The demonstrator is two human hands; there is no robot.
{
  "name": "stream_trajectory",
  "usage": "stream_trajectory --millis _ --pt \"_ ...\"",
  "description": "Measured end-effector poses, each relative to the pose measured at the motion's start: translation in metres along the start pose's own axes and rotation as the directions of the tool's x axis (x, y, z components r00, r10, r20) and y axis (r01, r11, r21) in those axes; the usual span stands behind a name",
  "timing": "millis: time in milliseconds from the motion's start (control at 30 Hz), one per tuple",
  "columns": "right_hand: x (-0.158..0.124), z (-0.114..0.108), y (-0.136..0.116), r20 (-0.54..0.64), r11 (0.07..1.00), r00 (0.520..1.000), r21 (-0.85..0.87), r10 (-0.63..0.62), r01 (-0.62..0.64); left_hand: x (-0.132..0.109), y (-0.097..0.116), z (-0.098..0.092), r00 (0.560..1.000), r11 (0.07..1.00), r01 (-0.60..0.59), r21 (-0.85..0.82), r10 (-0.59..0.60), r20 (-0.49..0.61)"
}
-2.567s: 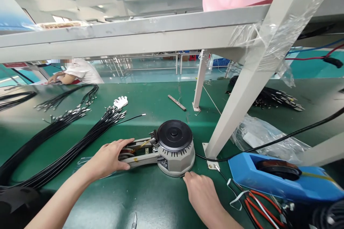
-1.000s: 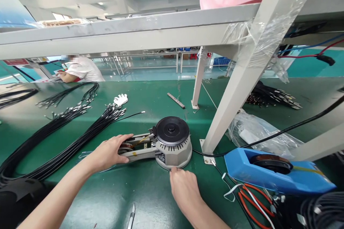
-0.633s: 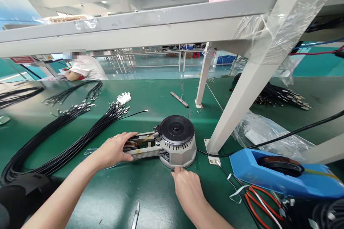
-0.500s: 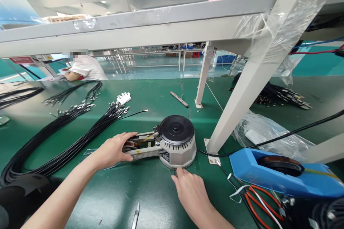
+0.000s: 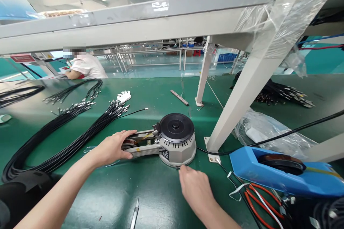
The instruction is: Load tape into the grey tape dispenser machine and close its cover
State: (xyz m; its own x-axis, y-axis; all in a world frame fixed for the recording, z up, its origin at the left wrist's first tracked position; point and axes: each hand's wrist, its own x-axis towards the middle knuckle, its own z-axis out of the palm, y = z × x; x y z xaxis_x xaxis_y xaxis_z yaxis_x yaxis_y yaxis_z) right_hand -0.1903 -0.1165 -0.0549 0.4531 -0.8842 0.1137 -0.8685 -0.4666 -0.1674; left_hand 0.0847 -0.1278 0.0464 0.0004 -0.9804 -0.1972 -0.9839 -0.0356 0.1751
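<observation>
Noting the layout: our grey tape dispenser (image 5: 180,153) sits flat on the green table (image 5: 156,189), right in front of us, black disc (image 5: 176,128) facing up. Its long axis runs roughly left to right, with the two-railed arm (image 5: 146,151) pointing to our left and the round body at the right end. We have the left hand (image 5: 111,146) on the free end of that arm, thumb on the near rail and fingers across to the far one, so it's grasping, with the roll (image 5: 129,145) between the rails and partly covered by the hand. The right hand (image 5: 196,188) is the one nearer the round body: fingers curled in, tips at the near lower rim, seemingly touching. From those tips the body lies straight ahead and a bit left, and the arm stretches off further left. Whether they pinch something small there we can't tell; the knuckles hide it. So both hands bear on one piece, left at the arm end, right at the near edge of the base, disc between and beyond them. Black cord (image 5: 212,152) beyond the right hand, at the body's right side. Craft knife (image 5: 134,214) near us, between the forearms, touching neither. Blue dispenser (image 5: 251,171) well to our right.
</observation>
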Motion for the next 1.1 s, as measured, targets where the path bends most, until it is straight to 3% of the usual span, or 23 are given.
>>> stream_trajectory --millis 133,433,733,1000,1100 --pt "-0.007 0.003 0.016 -0.013 0.999 1.0 -0.039 0.006 -0.007 -0.002 0.005 -0.003 1.0 1.0 0.009 -0.02 -0.01 -0.005" --pt "0.005 0.012 -0.025 0.025 0.998 1.0 0.054 0.01 -0.011 -0.002 0.005 0.001 1.0 0.999 0.002 -0.041 -0.003 -0.023" --pt "-0.044 0.001 0.01 0.06 0.995 0.998 0.1 0.005 -0.011 0.001 0.002 0.001 1.0 0.999 -0.006 -0.034 0.006 -0.004" --pt "0.002 0.003 -0.015 -0.013 0.999 1.0 0.033 -0.027 0.028 0.0 0.009 -0.001 1.0 0.999 -0.001 -0.035 0.001 -0.004" --pt "0.004 0.008 -0.005 -0.026 1.0 0.999 -0.016 -0.023 0.023 -0.001 0.011 -0.002 1.0 0.999 0.004 -0.039 -0.004 -0.001"
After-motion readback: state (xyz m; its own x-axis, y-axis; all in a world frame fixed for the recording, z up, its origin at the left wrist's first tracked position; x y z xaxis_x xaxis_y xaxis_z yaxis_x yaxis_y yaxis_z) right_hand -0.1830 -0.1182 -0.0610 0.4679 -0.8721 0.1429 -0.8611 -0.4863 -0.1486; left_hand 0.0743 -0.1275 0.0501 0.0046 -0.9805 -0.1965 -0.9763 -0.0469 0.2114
